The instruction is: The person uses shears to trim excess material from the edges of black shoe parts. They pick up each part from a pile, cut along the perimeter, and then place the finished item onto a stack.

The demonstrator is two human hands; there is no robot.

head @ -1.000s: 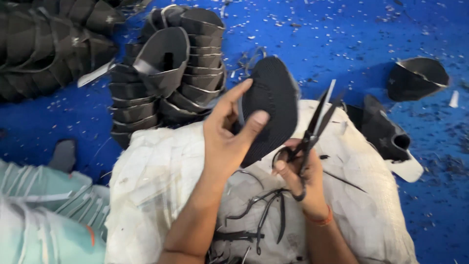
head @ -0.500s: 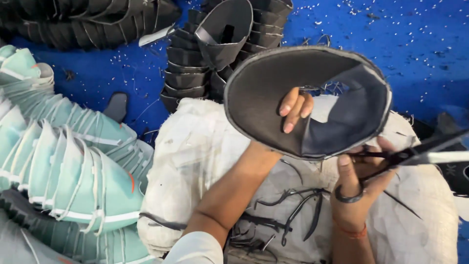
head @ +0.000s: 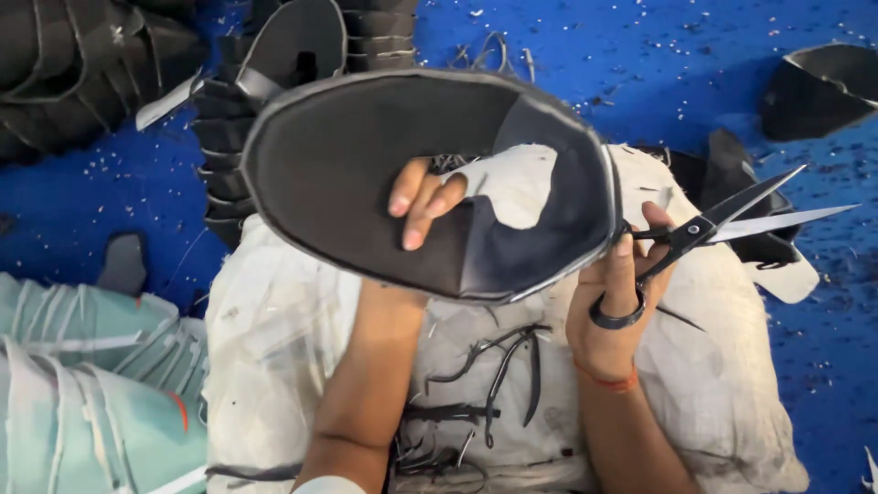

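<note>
Now the left hand [head: 422,199] lifts a black, oval shoe-upper piece of leather-like material [head: 366,174] above a white cloth-covered cushion [head: 274,366], fingers curled over its inner edge. Just beside its right rim, the right hand [head: 615,284] grips black-handled steel scissors [head: 722,224], blades parted. Thin black offcut strips [head: 512,352] lie on the cushion.

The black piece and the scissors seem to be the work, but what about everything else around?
In use:
- black shoe-upper piece, held up by the left hand
- scissors, blades open, in the right hand

Lying about:
- black stacks
- teal stacks
- trimmed black strips on white sack
</note>
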